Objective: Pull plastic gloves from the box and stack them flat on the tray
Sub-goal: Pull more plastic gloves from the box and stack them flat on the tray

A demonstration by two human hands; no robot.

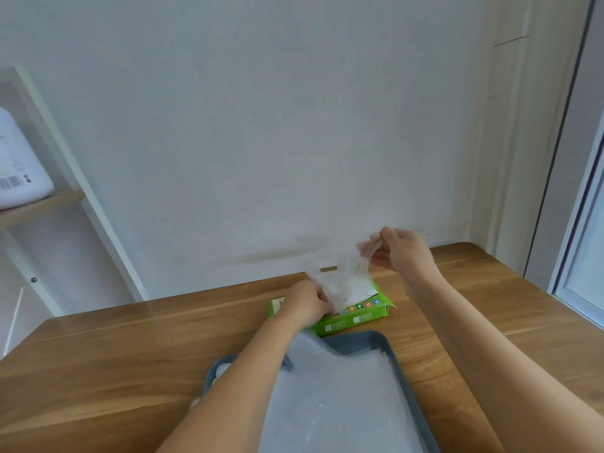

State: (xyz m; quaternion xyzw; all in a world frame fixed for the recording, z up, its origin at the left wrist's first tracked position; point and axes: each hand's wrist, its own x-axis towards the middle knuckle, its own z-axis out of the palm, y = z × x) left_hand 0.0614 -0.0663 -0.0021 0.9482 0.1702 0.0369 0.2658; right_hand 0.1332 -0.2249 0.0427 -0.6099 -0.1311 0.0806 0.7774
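Observation:
A green glove box lies on the wooden table just beyond the grey tray. My right hand is raised above the box and pinches the top of a clear plastic glove that stretches down to the box opening. My left hand rests on the left part of the box and grips the glove's lower end there. Several clear gloves lie flat in the tray, partly under my left forearm.
The wooden table runs against a white wall. A white shelf frame with a wooden board and a white container stands at the left. A door frame is at the right.

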